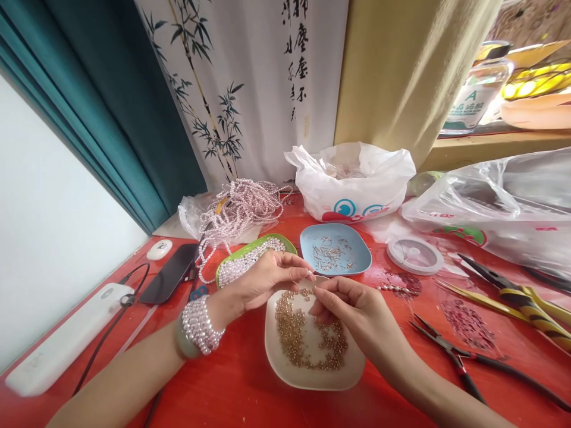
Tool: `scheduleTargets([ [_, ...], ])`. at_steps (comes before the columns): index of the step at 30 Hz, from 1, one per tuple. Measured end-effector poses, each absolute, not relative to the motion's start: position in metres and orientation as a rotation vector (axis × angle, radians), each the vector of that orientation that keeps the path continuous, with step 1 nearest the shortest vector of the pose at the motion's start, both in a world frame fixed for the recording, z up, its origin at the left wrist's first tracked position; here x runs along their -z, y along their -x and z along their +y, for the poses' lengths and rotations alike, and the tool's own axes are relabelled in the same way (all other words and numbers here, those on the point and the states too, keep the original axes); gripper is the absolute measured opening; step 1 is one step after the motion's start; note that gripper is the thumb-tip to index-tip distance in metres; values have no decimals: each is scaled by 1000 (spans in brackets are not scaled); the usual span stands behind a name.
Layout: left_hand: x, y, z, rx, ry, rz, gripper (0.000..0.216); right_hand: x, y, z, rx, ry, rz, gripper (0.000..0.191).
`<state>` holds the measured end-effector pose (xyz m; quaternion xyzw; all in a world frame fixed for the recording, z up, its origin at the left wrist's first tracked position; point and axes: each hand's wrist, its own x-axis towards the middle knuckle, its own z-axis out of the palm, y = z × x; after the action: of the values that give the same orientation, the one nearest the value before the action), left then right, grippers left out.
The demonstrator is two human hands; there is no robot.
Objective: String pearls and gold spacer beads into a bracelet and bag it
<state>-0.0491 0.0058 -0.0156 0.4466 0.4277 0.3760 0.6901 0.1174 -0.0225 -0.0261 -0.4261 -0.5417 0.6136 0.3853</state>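
Note:
My left hand (272, 274) is closed in a pinch, thumb and forefinger together on a tiny pale piece, perhaps a bead, too small to name surely. Close against it, my right hand (341, 300) pinches too; what lies between its fingertips is hidden. Both hands hover over the far rim of a white dish (285, 375) of small gold beads (292, 333). Just beyond stands a blue dish (363, 261) with thin metal pins (332, 252). Behind my left hand, a green dish (285, 239) holds pearly beads (252, 261). A beaded bracelet (201, 326) circles my left wrist.
Strung pearl beads (245, 205) are heaped at the back left, near a phone (169, 273) and a white power strip (71, 339). Plastic bags (352, 184) line the back. To the right lie a round clear case (414, 255), yellow tweezers (479, 299) and pliers (446, 345).

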Motion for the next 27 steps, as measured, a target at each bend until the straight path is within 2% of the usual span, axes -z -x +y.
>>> scheduleTargets([
  [27,13,48,5,-828,-1339,1026,12,25,-118,-24,-1567,1095,-1384,20],
])
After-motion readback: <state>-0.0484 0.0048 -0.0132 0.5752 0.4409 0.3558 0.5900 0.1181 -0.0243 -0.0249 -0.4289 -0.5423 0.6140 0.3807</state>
